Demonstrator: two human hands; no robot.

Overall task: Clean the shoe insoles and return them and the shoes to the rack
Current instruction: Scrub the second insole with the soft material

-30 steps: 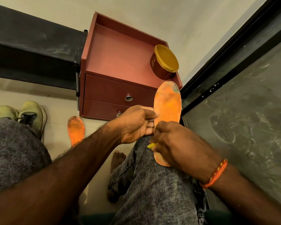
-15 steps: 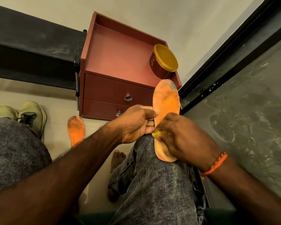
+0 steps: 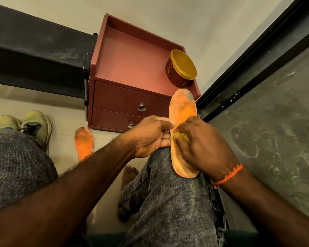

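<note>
The left hand point(image 3: 150, 138) grips a worn orange foam insole point(image 3: 183, 111) on the knee; the right hand point(image 3: 202, 145) pinches a small yellow scrubber point(image 3: 179, 135) against it, beside a red two-drawer cabinet point(image 3: 132, 97), with a second orange insole point(image 3: 83, 143) on the floor.

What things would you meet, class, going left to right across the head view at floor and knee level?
Green shoes → orange insole on the floor → left hand → insole on the knee → right hand.

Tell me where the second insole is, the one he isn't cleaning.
In the head view, the second insole lies on the floor at lower left, between the greenish shoes and the red drawer cabinet.
</note>
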